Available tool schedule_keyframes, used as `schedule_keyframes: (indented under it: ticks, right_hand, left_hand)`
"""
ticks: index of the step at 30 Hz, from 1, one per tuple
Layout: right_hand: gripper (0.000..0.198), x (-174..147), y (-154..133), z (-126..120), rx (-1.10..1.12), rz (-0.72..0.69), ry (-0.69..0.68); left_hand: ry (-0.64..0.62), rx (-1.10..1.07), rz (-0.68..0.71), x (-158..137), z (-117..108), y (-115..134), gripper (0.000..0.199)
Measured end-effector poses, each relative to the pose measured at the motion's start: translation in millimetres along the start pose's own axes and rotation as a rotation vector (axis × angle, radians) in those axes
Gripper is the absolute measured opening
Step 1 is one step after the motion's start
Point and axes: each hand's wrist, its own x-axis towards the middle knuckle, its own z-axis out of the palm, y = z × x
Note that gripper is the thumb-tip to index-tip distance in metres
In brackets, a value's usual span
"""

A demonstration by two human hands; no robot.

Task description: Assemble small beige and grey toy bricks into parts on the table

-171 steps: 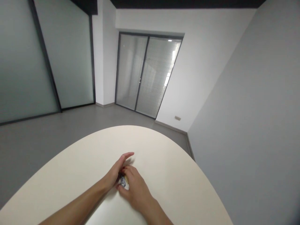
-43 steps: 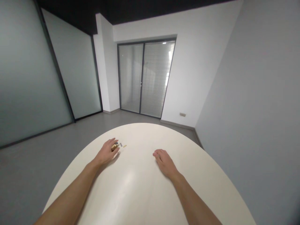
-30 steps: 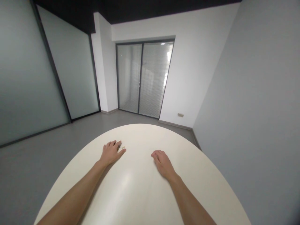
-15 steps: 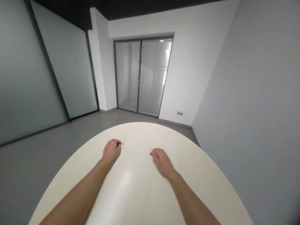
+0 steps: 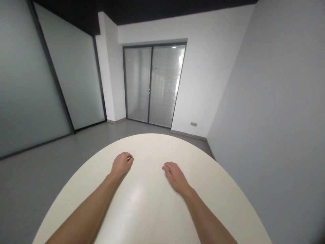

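Note:
My left hand (image 5: 122,163) rests on the far left part of a round white table (image 5: 149,217). Its thumb and fingers are closed in a pinch, and a tiny whitish bit (image 5: 128,158) shows between them. The fingers cover most of this small thing, so its kind is unclear. My right hand (image 5: 176,175) lies across from it, palm down on the tabletop, with fingers curled and thumb drawn in beside them. Whatever may be under those fingers is hidden. A stretch of tabletop separates the two hands.
Beyond the table's curved edge is a grey floor (image 5: 111,130). A glass double door (image 5: 149,88) with blinds stands in the back wall. Frosted glass panels (image 5: 71,78) line the left side, and a plain wall (image 5: 274,118) the right. A small wall plate (image 5: 193,124) sits low.
In my left hand, the dark part and thin pale tip that stuck out rightward no longer show; only a whitish bit does. The left fingers have shifted slightly. My right hand is nearly unmoved.

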Motion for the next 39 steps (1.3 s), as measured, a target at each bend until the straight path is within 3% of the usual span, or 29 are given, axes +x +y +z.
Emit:
schedule_keyframes:
  ticks: [6,10,14,21,30,33,35,37,39]
  right_hand:
    - [0.036,-0.7,1.6,0.7,-0.005,-0.005,-0.004]
    - [0.035,-1.5,-1.1,-2.1,0.01,0.001,-0.006]
    - [0.034,-1.7,-2.7,-4.1,0.008,-0.005,-0.004]
    - [0.033,-1.7,-1.1,-4.6,0.0,0.0,0.012]
    - [0.034,-2.0,-2.2,-7.4,-0.003,0.001,0.01]
    - [0.031,-1.7,-5.1,-9.1,-0.028,0.0,0.014]
    - [0.026,-0.9,-5.9,-9.8,-0.079,0.02,0.043]
    - [0.023,-0.2,-4.7,-10.1,-0.156,0.065,0.1]
    - [0.033,-0.2,-1.8,-10.3,-0.236,0.114,0.143]
  left_hand:
    - [0.03,0.011,-0.069,-3.5,-2.7,0.4,0.022]
    - [0.144,0.148,-0.211,-14.7,-2.7,9.5,0.046]
    - [0.076,0.19,-0.173,-17.5,3.8,11.0,0.057]
    - [0.049,0.15,-0.004,-2.9,7.5,3.3,0.038]
    - [0.096,0.155,-0.06,-5.3,3.9,4.5,0.031]
    - [0.169,0.174,0.037,-6.4,2.1,19.0,0.037]
    - [0.143,0.114,0.151,-8.0,4.6,37.9,0.038]
    - [0.01,0.051,0.263,-11.1,12.0,62.0,0.038]
    - [-0.102,0.019,0.35,-15.2,23.1,87.0,0.042]
